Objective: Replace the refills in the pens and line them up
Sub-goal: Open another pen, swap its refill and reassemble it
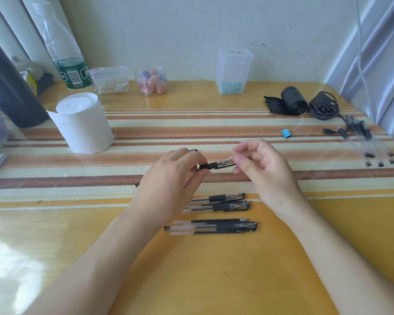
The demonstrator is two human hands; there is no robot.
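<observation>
We see a glossy, smooth table (214,280), a woven-looking striped mat (146,133), clear plastic pens (216,226) with matt black grips, and a soft white paper roll (83,123).

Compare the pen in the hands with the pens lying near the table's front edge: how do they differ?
The held pen is lifted off the table, gripped by the left hand and right hand; the table pens lie flat, untouched. The held pen is alone; the table pens lie side by side, roughly parallel. Both kinds have clear barrels and black grips.
</observation>
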